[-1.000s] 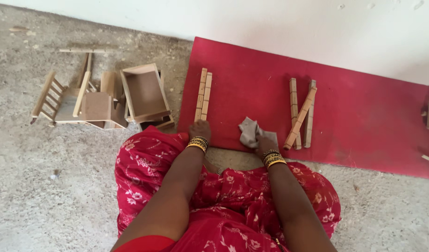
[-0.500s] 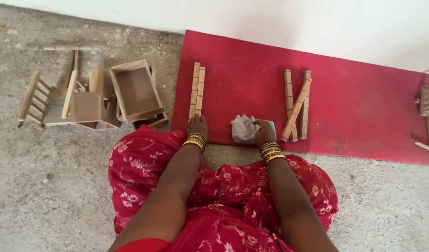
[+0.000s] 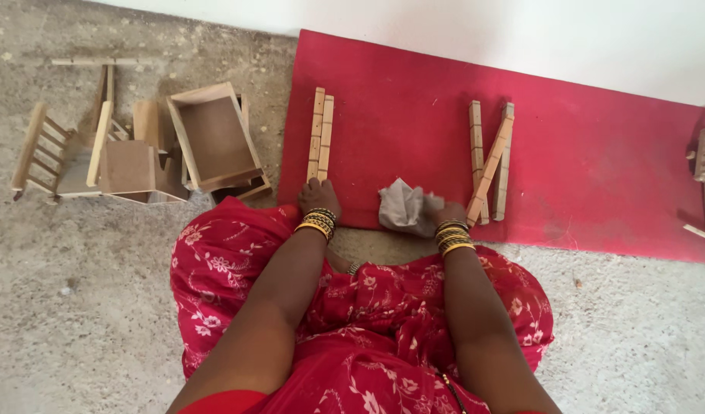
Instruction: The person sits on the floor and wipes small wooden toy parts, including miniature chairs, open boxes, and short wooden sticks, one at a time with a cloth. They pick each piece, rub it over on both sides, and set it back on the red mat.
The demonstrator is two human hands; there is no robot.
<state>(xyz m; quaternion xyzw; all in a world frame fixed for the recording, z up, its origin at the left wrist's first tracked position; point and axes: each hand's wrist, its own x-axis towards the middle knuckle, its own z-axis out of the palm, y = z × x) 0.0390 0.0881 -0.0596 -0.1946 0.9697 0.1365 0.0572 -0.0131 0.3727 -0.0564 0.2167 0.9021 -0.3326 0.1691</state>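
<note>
Left hand (image 3: pixel 318 197) on wooden strips (image 3: pixel 320 134), right hand (image 3: pixel 446 212) gripping grey cloth (image 3: pixel 402 207)

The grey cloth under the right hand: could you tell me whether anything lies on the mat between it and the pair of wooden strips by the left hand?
Nothing visible does; bare red mat separates the grey cloth from the strips.

Both your bare arms reach straight forward and down from your lap, gold and dark bangles stacked at each wrist. Your left hand (image 3: pixel 318 196) lies knuckles up, fingers curled under. Your right hand (image 3: pixel 444 214) is mostly hidden, its grip closed, fingers bunched forward.
</note>
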